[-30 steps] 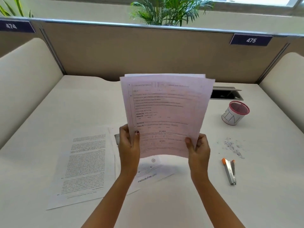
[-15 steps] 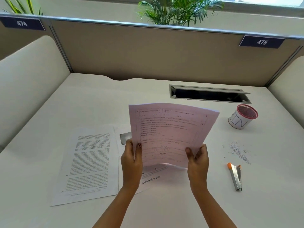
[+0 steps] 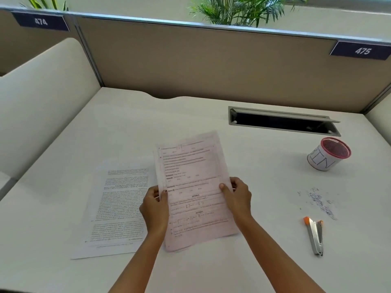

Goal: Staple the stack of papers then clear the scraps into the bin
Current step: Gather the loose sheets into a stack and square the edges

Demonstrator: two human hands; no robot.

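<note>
Stack of papers point(image 3: 194, 187): lying low at frame centre, pinched along both side edges.
Left hand point(image 3: 155, 208): fingers gripping the stack's left edge, thumb on top.
Right hand point(image 3: 238, 197): fingers clamping the stack's right edge.
Loose sheet point(image 3: 118, 206): lying flat left of the stack.
Stapler point(image 3: 315, 235): resting lower right on the desk point(image 3: 264, 170).
Scraps point(image 3: 319, 203): sitting scattered just above the stapler.
Bin point(image 3: 328, 154): standing at right, tilted.

An office: a white desk point(image 3: 127, 127) enclosed by tan partition panels point(image 3: 201, 60) bearing seat numbers 474 point(image 3: 41, 21) and 475 point(image 3: 362, 51), with a cable slot point(image 3: 281, 121) at the far right.
</note>
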